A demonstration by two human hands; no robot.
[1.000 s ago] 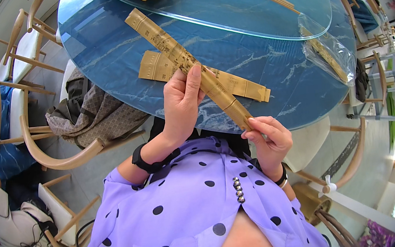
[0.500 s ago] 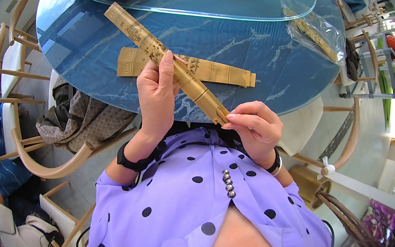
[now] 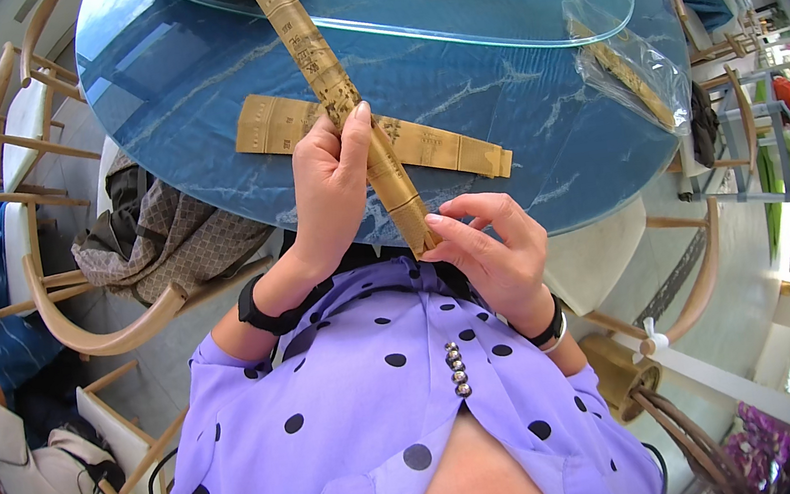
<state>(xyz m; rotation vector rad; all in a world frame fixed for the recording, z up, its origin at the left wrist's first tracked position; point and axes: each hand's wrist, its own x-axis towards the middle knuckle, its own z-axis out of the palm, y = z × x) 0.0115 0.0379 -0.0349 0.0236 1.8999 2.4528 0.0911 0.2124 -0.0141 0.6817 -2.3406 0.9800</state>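
**Gold sleeve turned steeper, gripped at two places**

On my feed, the printed sleeve has swung since half a second ago: its far end has moved rightward and its near end a little to the left, so it points more directly away from the body. The left hand remains clamped around its middle, thumb on top. The right hand has come inward with it, thumb and forefinger pinching the near end. I judge that this gives the right fingertips a straighter approach to that end's edge; whether the end is open, I cannot tell.

The sleeve is held above the near edge of the blue counter, crossing over a second gold sleeve, which lies flat there, unmoved.
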